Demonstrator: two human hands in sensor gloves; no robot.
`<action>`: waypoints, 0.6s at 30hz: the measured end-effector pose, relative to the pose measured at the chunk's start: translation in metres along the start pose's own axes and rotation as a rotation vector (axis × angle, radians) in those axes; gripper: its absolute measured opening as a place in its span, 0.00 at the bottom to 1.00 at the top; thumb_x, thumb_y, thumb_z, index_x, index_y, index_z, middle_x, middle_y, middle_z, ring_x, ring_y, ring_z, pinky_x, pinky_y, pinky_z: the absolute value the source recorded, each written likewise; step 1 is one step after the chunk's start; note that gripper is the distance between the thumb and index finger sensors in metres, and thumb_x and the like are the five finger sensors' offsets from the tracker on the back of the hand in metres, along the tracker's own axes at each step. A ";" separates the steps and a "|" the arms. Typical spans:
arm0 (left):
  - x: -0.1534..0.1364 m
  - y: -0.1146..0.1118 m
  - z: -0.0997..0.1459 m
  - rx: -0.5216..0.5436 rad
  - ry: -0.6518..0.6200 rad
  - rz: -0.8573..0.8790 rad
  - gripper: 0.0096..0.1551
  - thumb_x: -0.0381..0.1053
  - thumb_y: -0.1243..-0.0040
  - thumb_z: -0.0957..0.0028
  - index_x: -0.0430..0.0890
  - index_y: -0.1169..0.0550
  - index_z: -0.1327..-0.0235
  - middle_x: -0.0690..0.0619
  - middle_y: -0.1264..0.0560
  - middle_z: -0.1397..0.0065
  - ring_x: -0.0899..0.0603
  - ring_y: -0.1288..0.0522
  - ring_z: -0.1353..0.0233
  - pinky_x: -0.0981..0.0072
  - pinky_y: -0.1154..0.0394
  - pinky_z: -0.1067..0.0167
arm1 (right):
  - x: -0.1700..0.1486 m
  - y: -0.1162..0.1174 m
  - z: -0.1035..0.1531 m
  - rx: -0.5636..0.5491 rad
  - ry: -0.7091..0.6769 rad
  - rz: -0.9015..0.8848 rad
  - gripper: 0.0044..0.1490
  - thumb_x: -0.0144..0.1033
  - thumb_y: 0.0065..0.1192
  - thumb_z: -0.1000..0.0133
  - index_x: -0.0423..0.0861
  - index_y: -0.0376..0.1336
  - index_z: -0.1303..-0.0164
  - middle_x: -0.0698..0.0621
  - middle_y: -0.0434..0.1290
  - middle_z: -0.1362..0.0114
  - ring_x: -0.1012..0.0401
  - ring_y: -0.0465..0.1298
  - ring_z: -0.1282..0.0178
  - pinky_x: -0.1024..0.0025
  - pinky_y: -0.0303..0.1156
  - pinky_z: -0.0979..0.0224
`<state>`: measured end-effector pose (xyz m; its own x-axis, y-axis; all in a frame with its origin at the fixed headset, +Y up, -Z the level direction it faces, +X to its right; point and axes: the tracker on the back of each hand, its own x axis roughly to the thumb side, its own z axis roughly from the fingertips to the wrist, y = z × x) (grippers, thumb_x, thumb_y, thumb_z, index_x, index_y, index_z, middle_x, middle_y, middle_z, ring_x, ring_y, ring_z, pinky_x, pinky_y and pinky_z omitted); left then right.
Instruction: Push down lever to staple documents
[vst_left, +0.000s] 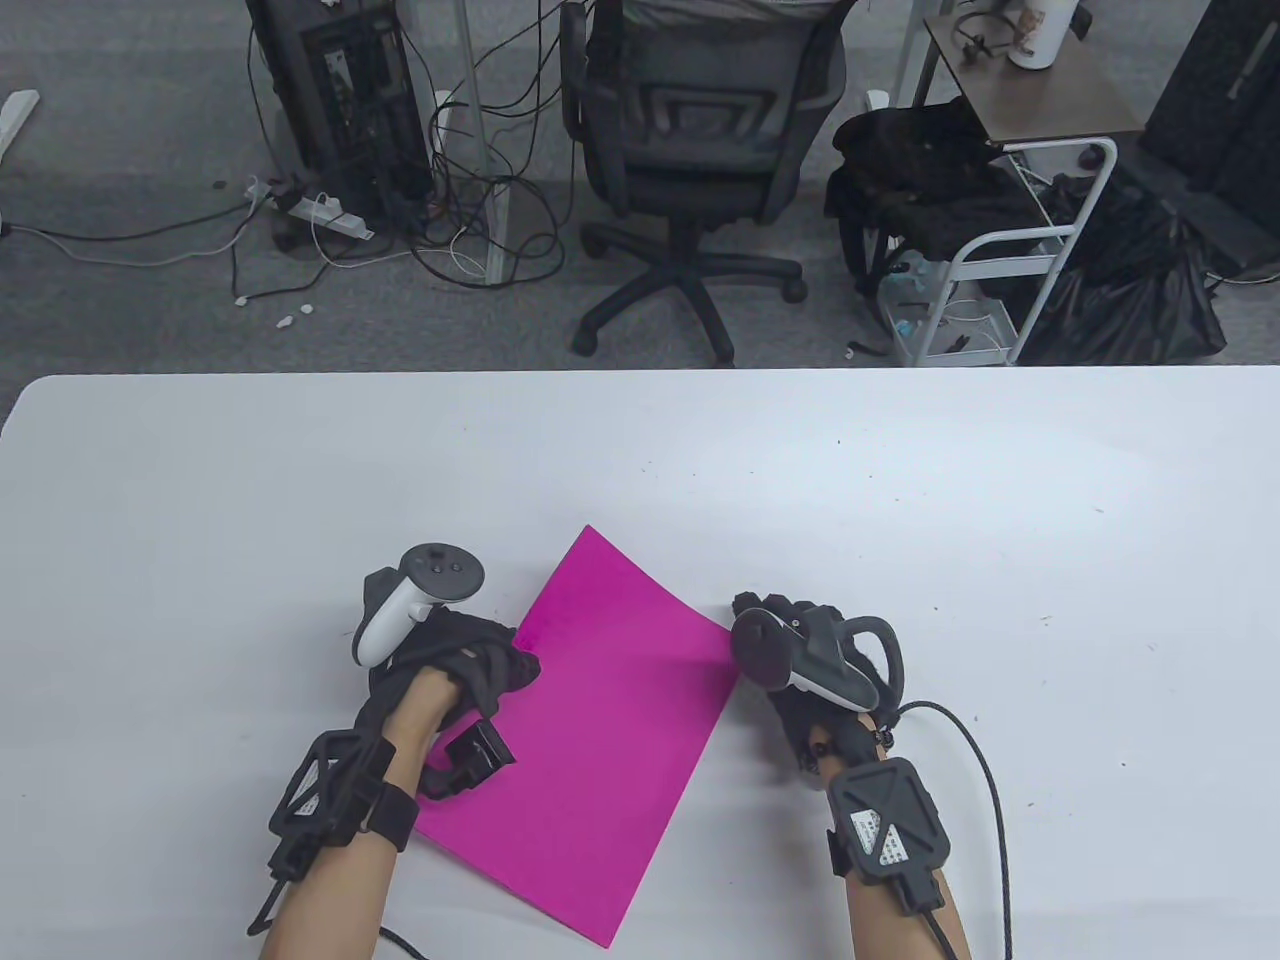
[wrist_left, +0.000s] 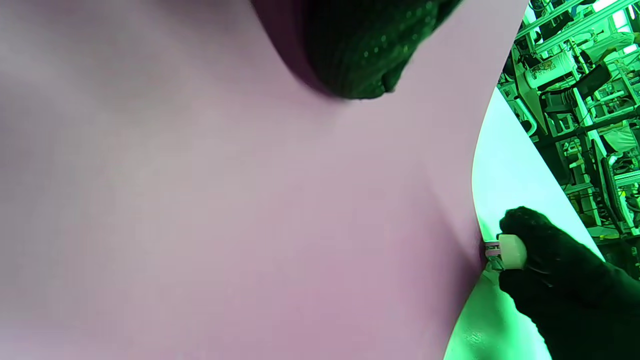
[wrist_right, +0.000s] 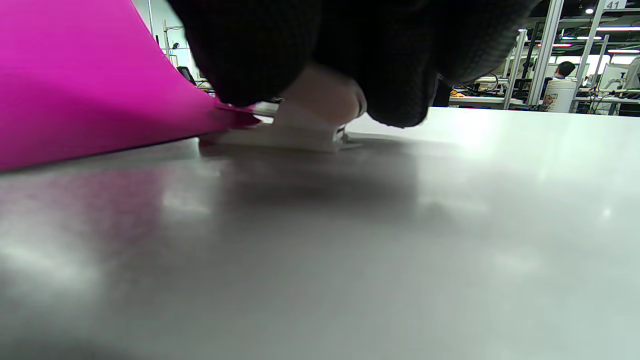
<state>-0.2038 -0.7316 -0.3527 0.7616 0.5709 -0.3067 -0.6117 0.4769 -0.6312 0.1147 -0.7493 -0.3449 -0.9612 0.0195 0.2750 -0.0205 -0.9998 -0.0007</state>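
Right wrist view: the right hand (wrist_right: 350, 55) grips a white stapler (wrist_right: 310, 125) directly under its fingers on the bench (wrist_right: 400, 240), sheet (wrist_right: 75, 85) corner in its mouth; left hand (vst_left: 450, 670) presses the sheet flat.

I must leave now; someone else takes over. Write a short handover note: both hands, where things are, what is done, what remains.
Left hand: rests on the left edge of the magenta paper sheet on the white table.
Right hand: grips the small white stapler at the sheet's right corner, which sits in its mouth.
Done: paper positioned in the stapler.
Left: whether the staple has gone in cannot be seen; press the lever fully, then check.
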 end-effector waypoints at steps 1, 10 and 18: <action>0.001 -0.001 0.000 -0.002 -0.002 0.000 0.21 0.43 0.38 0.39 0.36 0.17 0.38 0.39 0.12 0.42 0.36 0.13 0.47 0.35 0.20 0.46 | 0.000 0.000 0.000 0.001 0.000 -0.001 0.38 0.34 0.66 0.49 0.46 0.60 0.26 0.41 0.71 0.26 0.42 0.77 0.30 0.44 0.71 0.27; 0.005 -0.014 -0.008 0.088 0.008 -0.044 0.21 0.44 0.38 0.39 0.39 0.18 0.37 0.41 0.14 0.39 0.36 0.15 0.43 0.35 0.21 0.44 | -0.001 0.000 0.000 0.004 -0.001 -0.003 0.38 0.34 0.65 0.49 0.46 0.59 0.25 0.40 0.70 0.26 0.42 0.77 0.29 0.43 0.71 0.27; -0.002 -0.020 -0.010 0.096 -0.014 -0.036 0.21 0.43 0.39 0.39 0.38 0.18 0.37 0.41 0.15 0.38 0.37 0.15 0.42 0.35 0.21 0.42 | 0.000 0.000 0.000 0.009 0.000 0.002 0.38 0.34 0.65 0.49 0.46 0.59 0.25 0.40 0.70 0.26 0.42 0.76 0.29 0.43 0.71 0.27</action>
<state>-0.1910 -0.7492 -0.3471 0.7809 0.5611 -0.2746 -0.6020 0.5585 -0.5706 0.1151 -0.7498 -0.3450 -0.9612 0.0171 0.2755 -0.0157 -0.9999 0.0070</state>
